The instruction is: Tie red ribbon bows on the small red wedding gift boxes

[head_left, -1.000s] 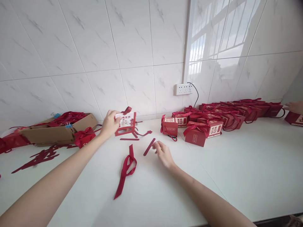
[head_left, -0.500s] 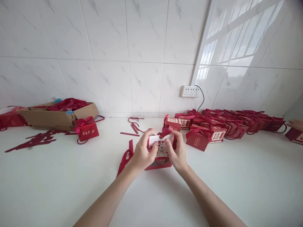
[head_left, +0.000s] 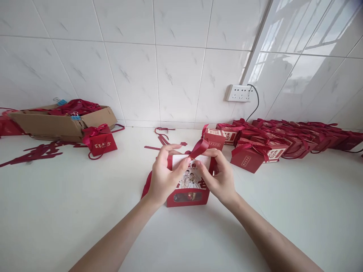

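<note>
A small red gift box (head_left: 189, 189) with a white picture panel and a clear window stands on the white counter (head_left: 70, 211) in front of me. My left hand (head_left: 164, 177) grips its left side, thumb on the panel's top. My right hand (head_left: 219, 175) holds the right side and pinches the red ribbon (head_left: 199, 147) that rises from the box's top. A loose red ribbon (head_left: 146, 185) lies behind my left hand, mostly hidden.
A cardboard box (head_left: 53, 122) of red ribbons sits at the far left, with a finished red gift box (head_left: 100, 141) beside it and red paper strips (head_left: 36, 153) nearby. Many finished red boxes (head_left: 283, 141) line the right wall. A wall socket (head_left: 239, 93) is above them.
My left hand brought the red box from the back of the counter to the front. Both hands now hold it, closer to me, with the ribbon pinched at its top.
</note>
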The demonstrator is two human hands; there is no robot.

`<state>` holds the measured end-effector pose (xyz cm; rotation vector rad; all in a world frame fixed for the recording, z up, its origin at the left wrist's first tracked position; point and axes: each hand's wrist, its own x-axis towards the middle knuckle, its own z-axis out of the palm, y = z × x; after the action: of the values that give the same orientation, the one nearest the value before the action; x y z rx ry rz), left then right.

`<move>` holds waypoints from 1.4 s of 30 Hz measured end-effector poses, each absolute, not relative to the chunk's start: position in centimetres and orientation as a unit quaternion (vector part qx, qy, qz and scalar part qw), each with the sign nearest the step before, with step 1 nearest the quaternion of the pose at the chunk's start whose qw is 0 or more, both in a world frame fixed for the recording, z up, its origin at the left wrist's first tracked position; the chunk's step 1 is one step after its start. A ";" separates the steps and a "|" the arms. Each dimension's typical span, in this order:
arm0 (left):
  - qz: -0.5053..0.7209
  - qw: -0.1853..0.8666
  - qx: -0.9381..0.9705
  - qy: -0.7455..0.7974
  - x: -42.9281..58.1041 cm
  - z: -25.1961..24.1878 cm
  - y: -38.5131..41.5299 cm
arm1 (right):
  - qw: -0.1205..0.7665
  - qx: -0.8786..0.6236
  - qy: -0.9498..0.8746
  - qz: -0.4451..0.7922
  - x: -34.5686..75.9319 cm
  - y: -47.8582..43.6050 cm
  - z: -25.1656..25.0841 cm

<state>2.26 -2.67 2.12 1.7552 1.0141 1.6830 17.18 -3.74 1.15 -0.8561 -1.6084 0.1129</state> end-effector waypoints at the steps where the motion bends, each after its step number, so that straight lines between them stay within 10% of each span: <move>1: 0.619 0.271 0.637 0.372 2.3 2.2 -2.7 | 0.614 -0.380 -0.689 0.057 17.2 -3.9 1.2; 42: 0.540 0.310 0.681 0.385 2.1 3.2 -3.0 | 0.611 -0.441 -0.635 0.171 16.2 -4.8 4.6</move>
<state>2.06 -3.04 3.24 1.7991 1.0169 1.4253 16.21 -4.82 4.63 -1.0184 -1.4659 0.3950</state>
